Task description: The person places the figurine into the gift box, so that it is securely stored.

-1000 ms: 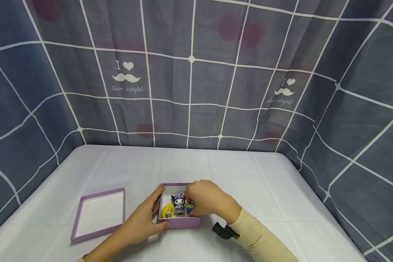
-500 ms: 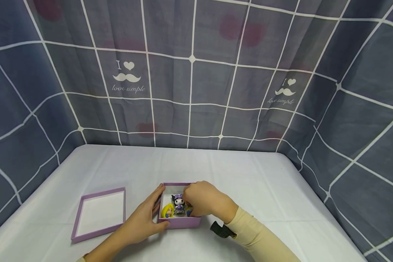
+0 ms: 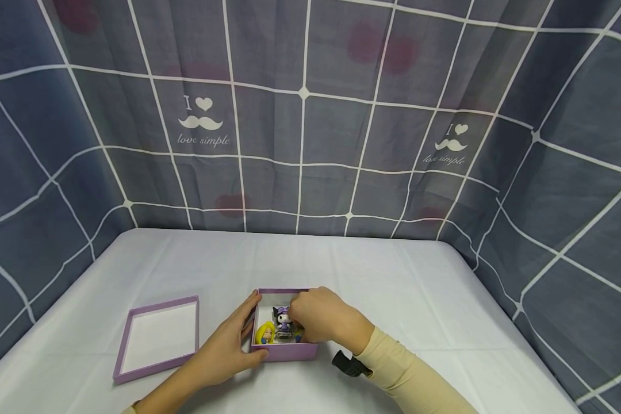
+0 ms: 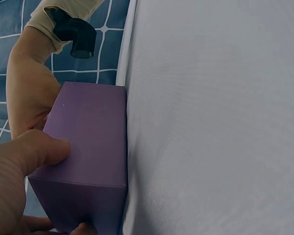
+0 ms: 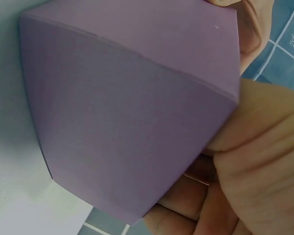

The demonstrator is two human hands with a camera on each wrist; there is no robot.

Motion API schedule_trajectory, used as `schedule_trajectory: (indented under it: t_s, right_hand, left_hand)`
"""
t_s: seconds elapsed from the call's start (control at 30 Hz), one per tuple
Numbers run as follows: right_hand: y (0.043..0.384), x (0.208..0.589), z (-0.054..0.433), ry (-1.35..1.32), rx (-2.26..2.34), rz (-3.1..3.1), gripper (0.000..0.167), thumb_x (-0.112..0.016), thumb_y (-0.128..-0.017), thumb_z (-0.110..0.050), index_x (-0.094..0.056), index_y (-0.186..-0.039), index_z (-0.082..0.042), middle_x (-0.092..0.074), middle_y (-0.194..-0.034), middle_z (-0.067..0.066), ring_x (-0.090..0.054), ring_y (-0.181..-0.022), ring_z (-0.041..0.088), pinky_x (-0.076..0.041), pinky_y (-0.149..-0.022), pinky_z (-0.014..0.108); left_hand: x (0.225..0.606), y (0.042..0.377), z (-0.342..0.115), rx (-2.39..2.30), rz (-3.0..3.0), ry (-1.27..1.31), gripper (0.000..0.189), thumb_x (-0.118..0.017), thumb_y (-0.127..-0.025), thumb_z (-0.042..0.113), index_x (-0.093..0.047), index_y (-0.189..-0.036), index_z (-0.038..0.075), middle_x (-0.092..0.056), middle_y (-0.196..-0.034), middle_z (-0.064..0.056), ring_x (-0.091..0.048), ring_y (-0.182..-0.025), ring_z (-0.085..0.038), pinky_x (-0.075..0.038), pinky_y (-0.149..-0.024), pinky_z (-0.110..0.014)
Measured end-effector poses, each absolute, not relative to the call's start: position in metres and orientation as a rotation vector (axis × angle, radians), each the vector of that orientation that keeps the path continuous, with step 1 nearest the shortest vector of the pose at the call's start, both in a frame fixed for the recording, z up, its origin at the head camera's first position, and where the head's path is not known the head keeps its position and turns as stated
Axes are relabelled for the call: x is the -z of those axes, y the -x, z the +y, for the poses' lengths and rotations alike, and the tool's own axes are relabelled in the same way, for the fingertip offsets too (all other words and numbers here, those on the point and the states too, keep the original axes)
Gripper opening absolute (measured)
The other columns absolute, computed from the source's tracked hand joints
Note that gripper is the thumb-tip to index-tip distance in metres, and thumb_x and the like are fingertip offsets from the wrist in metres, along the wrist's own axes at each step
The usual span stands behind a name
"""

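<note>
A purple box point(image 3: 283, 352) with a white inside stands without its lid at the table's near middle. My left hand point(image 3: 229, 348) grips its left end, thumb on the front wall and fingers along the side; the thumb also shows on the box point(image 4: 90, 127) in the left wrist view. Inside are a yellow-haired figurine point(image 3: 265, 333) and a black, white and purple figurine point(image 3: 283, 322). My right hand point(image 3: 323, 316) reaches into the right part with curled fingers, at a small yellow-and-blue figurine point(image 3: 299, 335) that it mostly covers. The fingertips are hidden behind the box wall point(image 5: 122, 117) in the right wrist view.
The purple-rimmed box lid point(image 3: 157, 336) lies inside up on the white tablecloth point(image 3: 393, 287), left of the left forearm. Grey-blue checked curtains point(image 3: 269, 126) enclose the table at the back and sides. A black wrist mount point(image 3: 351, 364) hangs by the right sleeve.
The right hand has shifted slightly left and now covers more of the yellow-and-blue figurine. The left hand, box and lid stay about where they were.
</note>
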State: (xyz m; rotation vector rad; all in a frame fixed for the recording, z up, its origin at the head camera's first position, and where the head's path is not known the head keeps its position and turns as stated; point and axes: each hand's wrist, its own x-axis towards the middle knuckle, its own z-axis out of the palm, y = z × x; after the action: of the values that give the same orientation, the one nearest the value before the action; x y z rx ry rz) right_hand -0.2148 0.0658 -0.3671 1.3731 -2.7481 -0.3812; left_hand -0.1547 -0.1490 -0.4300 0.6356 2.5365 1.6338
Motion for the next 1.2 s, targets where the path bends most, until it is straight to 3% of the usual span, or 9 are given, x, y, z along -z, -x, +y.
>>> schedule_trajectory:
  t_s: [0.3, 0.47, 0.6, 0.73, 0.97, 1.2]
  right_hand:
    - [0.213, 0.363, 0.069, -1.351, 0.255, -2.803, 0.027, -0.084, -0.073, -0.030, -0.059, -0.064, -0.024, -0.046, -0.060, -0.015, -0.042, -0.054, 0.003, -0.040, -0.046, 0.021]
    - [0.214, 0.359, 0.075, -1.339, 0.085, -2.788, 0.018, -0.081, -0.077, -0.035, -0.070, -0.075, -0.021, -0.058, -0.071, -0.015, -0.049, -0.058, 0.001, -0.044, -0.049, 0.019]
    - [0.214, 0.355, 0.081, -1.320, -0.074, -2.758, 0.021, -0.078, -0.081, -0.036, -0.075, -0.086, -0.016, -0.067, -0.086, -0.010, -0.057, -0.069, 0.001, -0.051, -0.058, 0.019]
    - [0.211, 0.351, 0.083, -1.309, -0.272, -2.704, 0.021, -0.075, -0.084, -0.033, -0.076, -0.090, -0.013, -0.067, -0.089, -0.009, -0.062, -0.077, 0.003, -0.054, -0.066, 0.019]
    - [0.203, 0.344, 0.078, -1.259, -0.455, -2.650, 0.023, -0.073, -0.086, -0.031, -0.073, -0.099, -0.012, -0.069, -0.099, -0.007, -0.064, -0.092, 0.007, -0.056, -0.080, 0.021]
    - [0.198, 0.343, 0.070, -1.297, -0.634, -2.618, 0.035, -0.072, -0.087, -0.030, -0.067, -0.114, -0.009, -0.067, -0.114, -0.002, -0.061, -0.109, 0.009, -0.051, -0.095, 0.023]
  left_hand:
    - [0.429, 0.153, -0.149, -1.632, 2.543, -0.623, 0.105, -0.082, -0.075, 0.004, -0.013, -0.155, 0.000, -0.006, -0.161, -0.017, -0.013, -0.145, -0.029, -0.030, -0.110, -0.034]
    - [0.429, 0.152, -0.150, -1.626, 2.550, -0.595, 0.107, -0.084, -0.075, 0.006, -0.013, -0.155, 0.001, -0.006, -0.161, -0.016, -0.013, -0.145, -0.027, -0.030, -0.110, -0.034]
    - [0.430, 0.153, -0.150, -1.634, 2.550, -0.619, 0.106, -0.084, -0.075, 0.008, -0.014, -0.154, 0.000, -0.008, -0.161, -0.017, -0.014, -0.145, -0.029, -0.031, -0.110, -0.035]
    - [0.431, 0.154, -0.148, -1.638, 2.555, -0.649, 0.105, -0.084, -0.075, 0.007, -0.014, -0.154, -0.001, -0.009, -0.160, -0.019, -0.015, -0.145, -0.031, -0.032, -0.109, -0.035]
    - [0.428, 0.154, -0.147, -1.669, 2.530, -0.612, 0.108, -0.084, -0.075, 0.011, -0.012, -0.155, 0.000, -0.011, -0.160, -0.017, -0.016, -0.145, -0.028, -0.032, -0.110, -0.032]
    - [0.417, 0.150, -0.151, -1.715, 2.551, -0.543, 0.100, -0.081, -0.082, 0.024, -0.015, -0.156, 0.007, -0.017, -0.159, -0.014, -0.026, -0.142, -0.031, -0.034, -0.110, -0.032]
